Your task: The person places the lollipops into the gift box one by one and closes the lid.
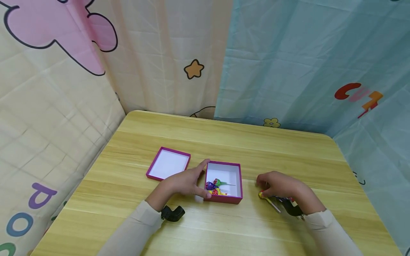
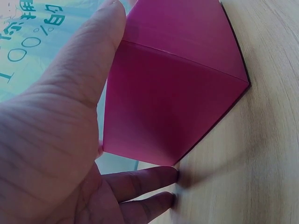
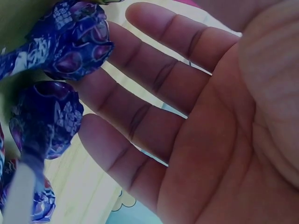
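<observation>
A magenta box (image 1: 240,185) with a white inside stands uncovered on the table, with several wrapped lollipops (image 1: 217,182) lying at its front left. My left hand (image 1: 187,183) holds the box's left side, its thumb at the front corner and a finger at the back corner. In the left wrist view, two other fingers (image 2: 145,181) rest on the table. To the right, my right hand (image 1: 278,185) is over loose lollipops, its thumb near a yellow one (image 1: 261,195). Purple-wrapped lollipops (image 3: 70,42) lie by its extended fingertips, while the hand partly hides the pile in the head view.
The box's lid (image 1: 169,163) lies inside up, left of the box. Wood-grain table (image 1: 198,138) surrounds everything, and printed curtains (image 1: 160,53) hang along its back and sides. A black wrist mount (image 1: 173,214) sits on the left wrist.
</observation>
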`<state>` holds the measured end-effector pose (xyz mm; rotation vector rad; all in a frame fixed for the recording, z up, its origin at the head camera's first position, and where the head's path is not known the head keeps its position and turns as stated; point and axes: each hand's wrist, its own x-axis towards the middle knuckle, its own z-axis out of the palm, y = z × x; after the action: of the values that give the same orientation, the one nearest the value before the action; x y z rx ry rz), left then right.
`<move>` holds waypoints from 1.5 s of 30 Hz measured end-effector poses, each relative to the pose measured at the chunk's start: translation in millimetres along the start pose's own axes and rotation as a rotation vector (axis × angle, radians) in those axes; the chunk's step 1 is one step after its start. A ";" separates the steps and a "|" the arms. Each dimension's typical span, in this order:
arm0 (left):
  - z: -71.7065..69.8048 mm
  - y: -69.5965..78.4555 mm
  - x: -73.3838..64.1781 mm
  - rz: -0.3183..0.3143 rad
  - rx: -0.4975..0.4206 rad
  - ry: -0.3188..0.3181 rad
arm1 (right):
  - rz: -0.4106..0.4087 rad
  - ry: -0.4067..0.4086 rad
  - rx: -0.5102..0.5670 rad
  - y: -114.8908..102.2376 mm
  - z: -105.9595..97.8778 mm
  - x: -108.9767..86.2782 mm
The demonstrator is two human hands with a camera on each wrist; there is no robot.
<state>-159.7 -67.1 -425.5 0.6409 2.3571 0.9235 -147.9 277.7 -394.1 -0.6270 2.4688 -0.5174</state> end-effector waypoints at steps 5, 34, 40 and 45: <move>0.2 -0.1 0.1 0.000 0.004 0.001 | -0.029 -0.006 -0.004 1.5 0.8 0.2; -0.1 0.4 -0.8 -0.009 0.000 0.006 | -0.112 0.017 0.067 -4.0 -16.0 8.6; -0.9 1.7 -2.1 -0.013 -0.001 0.003 | -0.168 0.043 0.040 -12.2 -23.2 12.4; -1.2 2.3 -2.5 -0.022 -0.003 0.000 | -0.168 0.044 0.043 -20.2 -29.3 15.3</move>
<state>-158.1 -67.6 -422.4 0.6122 2.3580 0.9174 -169.8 259.7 -367.7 -0.8179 2.4520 -0.6530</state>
